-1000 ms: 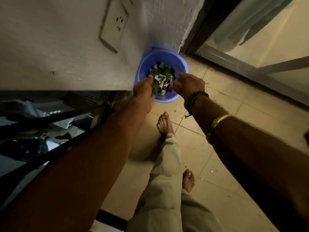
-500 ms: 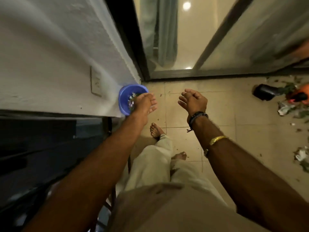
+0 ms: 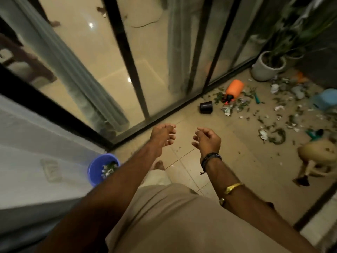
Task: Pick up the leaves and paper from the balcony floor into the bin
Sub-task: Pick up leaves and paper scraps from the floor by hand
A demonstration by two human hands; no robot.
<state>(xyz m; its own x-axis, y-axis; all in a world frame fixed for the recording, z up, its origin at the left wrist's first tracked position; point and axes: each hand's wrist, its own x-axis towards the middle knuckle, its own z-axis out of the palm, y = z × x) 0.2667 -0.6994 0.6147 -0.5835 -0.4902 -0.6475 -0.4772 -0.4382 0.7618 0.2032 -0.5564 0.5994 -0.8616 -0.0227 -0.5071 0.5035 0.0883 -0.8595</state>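
Both hands are out in front over the floor [image 3: 237, 161] and neither one has anything in it. Fingers on the left hand [image 3: 162, 137] are loosely curled with the tips drooping down, touching nothing. Just to the right of it, with a gap between the two, the right hand [image 3: 207, 141] has its fingers loosely bent as well, palm turned toward the left one. There's a dark bracelet [image 3: 210, 158] on the right wrist and a gold bangle [image 3: 233, 187] further up that arm.

Near left you've got the blue bin [image 3: 94, 170], sitting on the floor right against the white wall [image 3: 45, 143], close to the corner of the glass door [image 3: 145, 61]. The left forearm covers part of its rim. Inside it there's a clump of green leaves [image 3: 111, 164] mixed with white paper bits [image 3: 105, 173].

All the mess is far right, well apart from the bin. Loose leaves [image 3: 278, 138] are scattered all over the tiles, with paper scraps [image 3: 263, 134] mixed in. An orange bottle [image 3: 234, 90] lies on its side by the door track, and a small black pot [image 3: 206, 107] is tipped over just left of it. A white planter [image 3: 264, 69] with a plant stands in the far right corner. The pale blue thing [image 3: 326, 98] at the right edge is too blurry to tell what it is.

One bare foot [image 3: 159, 165] peeks out between the two forearms.
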